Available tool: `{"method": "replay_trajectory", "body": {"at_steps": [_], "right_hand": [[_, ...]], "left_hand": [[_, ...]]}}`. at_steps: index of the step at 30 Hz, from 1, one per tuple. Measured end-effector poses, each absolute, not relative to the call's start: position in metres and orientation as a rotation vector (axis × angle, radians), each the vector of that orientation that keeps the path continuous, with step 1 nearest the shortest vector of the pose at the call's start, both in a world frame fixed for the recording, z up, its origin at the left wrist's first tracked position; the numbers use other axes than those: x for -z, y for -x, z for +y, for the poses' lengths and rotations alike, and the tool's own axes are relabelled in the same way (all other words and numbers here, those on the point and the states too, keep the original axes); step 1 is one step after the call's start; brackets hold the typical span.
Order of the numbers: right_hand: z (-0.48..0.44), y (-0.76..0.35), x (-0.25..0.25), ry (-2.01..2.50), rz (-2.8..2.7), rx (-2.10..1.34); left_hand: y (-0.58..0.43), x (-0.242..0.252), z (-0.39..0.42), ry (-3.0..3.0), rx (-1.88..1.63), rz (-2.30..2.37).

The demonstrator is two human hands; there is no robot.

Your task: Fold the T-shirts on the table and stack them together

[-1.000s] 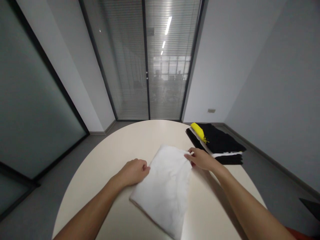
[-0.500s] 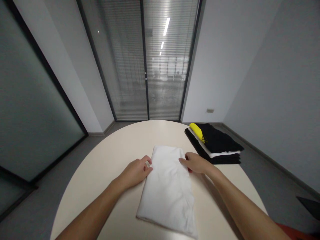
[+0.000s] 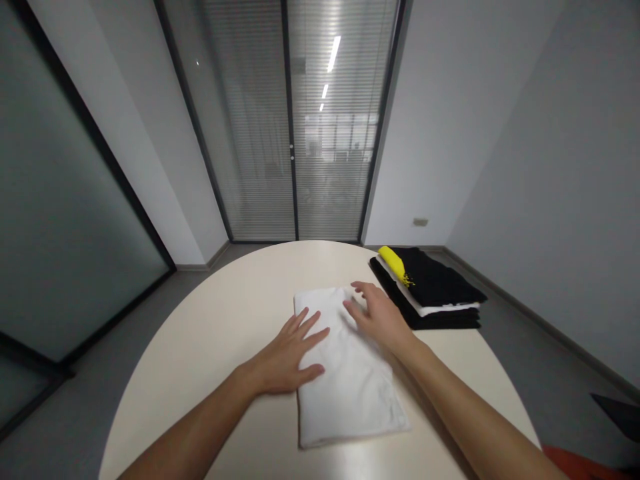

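A folded white cloth (image 3: 350, 390) lies flat on the round cream table (image 3: 235, 313), its long side running away from me. My left hand (image 3: 293, 353) rests palm down on the cloth's left edge, fingers spread. My right hand (image 3: 377, 313) lies flat on the cloth's far right part, fingers stretched out. Neither hand grips anything.
A stack of folded clothes (image 3: 433, 293), black with a white layer and a yellow piece (image 3: 393, 260) on top, sits at the table's far right edge. Glass doors with blinds stand beyond the table. A red object shows at the bottom right corner.
The cloth has turned clockwise and now lies straighter in front of me. Both hands let go of its far corners and opened flat on top of it.
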State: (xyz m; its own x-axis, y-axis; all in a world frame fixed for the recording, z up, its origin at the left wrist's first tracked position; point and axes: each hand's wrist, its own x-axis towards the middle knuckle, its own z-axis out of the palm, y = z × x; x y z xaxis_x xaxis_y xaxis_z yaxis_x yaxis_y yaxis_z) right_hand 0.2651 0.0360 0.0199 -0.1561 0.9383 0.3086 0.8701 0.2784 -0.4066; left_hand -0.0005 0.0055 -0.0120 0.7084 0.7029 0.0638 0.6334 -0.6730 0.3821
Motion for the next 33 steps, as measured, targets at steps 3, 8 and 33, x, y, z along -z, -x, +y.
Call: {"method": "replay_trajectory", "body": {"at_steps": [3,8,33], "right_hand": [[0.027,-0.255,-0.016,1.381,-2.327,-0.252],[0.024,-0.251,0.002,1.471,-2.549,-0.532],[0.039,-0.276,-0.012,2.077,-2.217,-0.458]], "left_hand": [[-0.001,0.015,0.004,-2.572,-0.231,1.061],[-0.001,0.015,0.003,-2.549,-0.189,1.142],[-0.005,0.021,0.001,-2.554,-0.311,1.148]]}}
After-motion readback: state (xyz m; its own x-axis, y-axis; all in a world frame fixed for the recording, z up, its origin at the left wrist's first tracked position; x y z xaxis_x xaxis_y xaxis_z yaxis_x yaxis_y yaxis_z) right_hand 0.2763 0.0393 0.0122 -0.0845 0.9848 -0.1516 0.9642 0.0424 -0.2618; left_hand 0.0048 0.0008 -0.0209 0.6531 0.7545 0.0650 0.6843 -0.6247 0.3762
